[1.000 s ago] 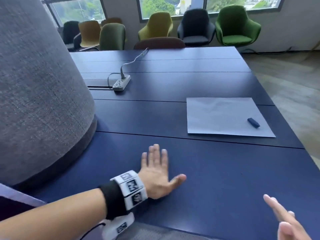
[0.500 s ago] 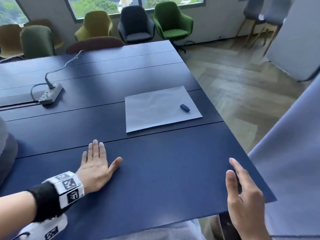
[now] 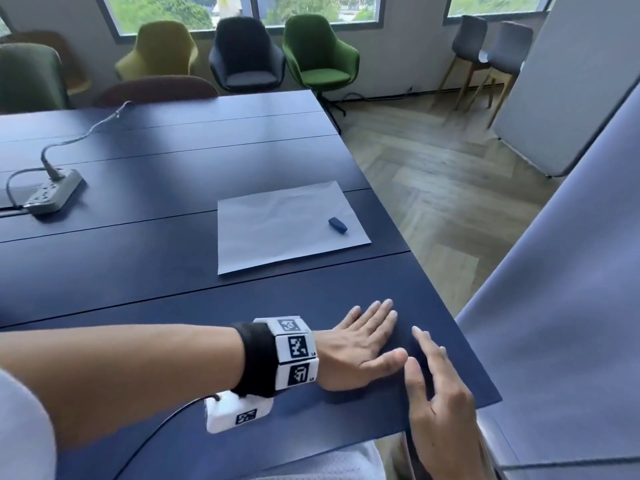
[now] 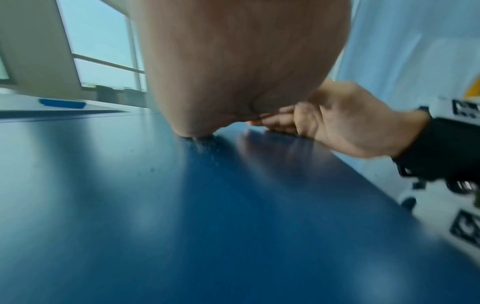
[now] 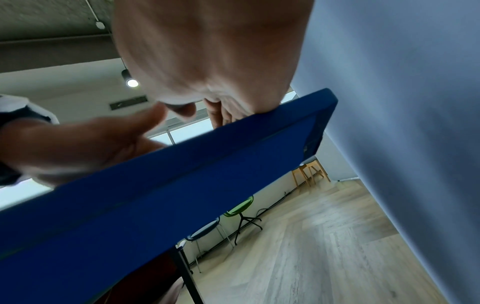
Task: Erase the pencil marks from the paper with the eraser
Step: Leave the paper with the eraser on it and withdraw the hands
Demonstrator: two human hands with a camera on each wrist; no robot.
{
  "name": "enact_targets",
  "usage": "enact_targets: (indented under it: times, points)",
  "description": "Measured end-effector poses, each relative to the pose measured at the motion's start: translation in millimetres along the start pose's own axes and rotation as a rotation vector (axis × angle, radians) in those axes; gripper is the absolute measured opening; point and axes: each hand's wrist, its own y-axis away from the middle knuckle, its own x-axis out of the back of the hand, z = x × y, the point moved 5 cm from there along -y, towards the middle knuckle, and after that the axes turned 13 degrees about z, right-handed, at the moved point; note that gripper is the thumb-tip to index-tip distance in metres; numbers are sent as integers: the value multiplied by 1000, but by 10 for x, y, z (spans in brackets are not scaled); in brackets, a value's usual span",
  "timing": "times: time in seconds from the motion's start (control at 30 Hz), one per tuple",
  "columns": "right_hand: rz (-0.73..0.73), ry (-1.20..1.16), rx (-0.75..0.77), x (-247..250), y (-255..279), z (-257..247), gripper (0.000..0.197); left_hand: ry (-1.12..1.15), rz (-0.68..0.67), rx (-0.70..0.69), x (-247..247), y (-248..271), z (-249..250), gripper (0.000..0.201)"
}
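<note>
A white sheet of paper point(image 3: 284, 223) lies flat on the dark blue table point(image 3: 166, 168), near its right edge. A small dark blue eraser point(image 3: 337, 225) rests on the paper's right part; the left wrist view shows the eraser point(image 4: 62, 103) far off at the left. No pencil marks can be made out on the sheet. My left hand point(image 3: 367, 341) lies flat on the table near the front right corner, fingers straight, holding nothing. My right hand point(image 3: 433, 379) is just right of it with straight fingers over the table's front edge, empty.
A grey power strip point(image 3: 52, 195) with its cable sits at the table's far left. Armchairs point(image 3: 318, 53) stand beyond the far edge. A grey partition panel point(image 3: 568, 306) rises close on the right, with wooden floor point(image 3: 433, 188) between it and the table.
The view has swung right. My left hand has slid rightward along the table toward the front right corner. My right hand has come up and in, beside the left.
</note>
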Motion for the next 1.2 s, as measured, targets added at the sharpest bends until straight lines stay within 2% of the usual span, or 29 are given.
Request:
enact_targets:
  times: [0.07, 0.17, 0.23, 0.3, 0.4, 0.53, 0.6, 0.67, 0.73, 0.77, 0.8, 0.87, 0.97, 1.17, 1.2]
  points:
    - [-38, 84, 134, -35, 30, -38, 55, 165, 32, 48, 218, 64, -58, 70]
    - [-225, 270, 598, -371, 402, -313, 61, 270, 180, 213, 565, 232, -404, 77]
    - [-342, 326, 864, -695, 818, -487, 61, 248, 214, 281, 654, 376, -651, 84]
    - [-472, 374, 951, -902, 1051, -568, 54, 214, 203, 304, 648, 518, -806, 83]
    - [-615, 571, 855, -821, 726, -381, 74, 180, 198, 287, 616, 702, -876, 77]
    - [-554, 792, 671, -509, 80, -123, 83, 193, 211, 280, 590, 863, -909, 74]
    - [-565, 765, 627, -616, 106, -254, 86, 213, 238, 285, 599, 866, -931, 75]
    - [-602, 650, 698, -869, 348, -597, 90, 220, 280, 263, 631, 841, -936, 82]
    - [-754, 574, 766, -1182, 665, -857, 96, 232, 314, 229, 667, 811, -936, 100]
    - [-859, 553, 716, -1289, 769, -933, 98, 233, 317, 225, 681, 806, -947, 105]
    - [-895, 544, 666, -1340, 796, -965, 98, 231, 318, 220, 694, 799, -955, 107]
    - [-849, 581, 602, -1315, 661, -895, 97, 227, 328, 221, 732, 795, -950, 107]
    - [-728, 716, 506, -1047, 285, -593, 98, 211, 318, 247, 757, 819, -946, 90]
    - [-565, 940, 218, -330, -262, -12, 103, 210, 307, 260, 726, 835, -917, 86]
    - [-540, 928, 244, -376, -226, -56, 103, 215, 311, 252, 723, 830, -907, 90]
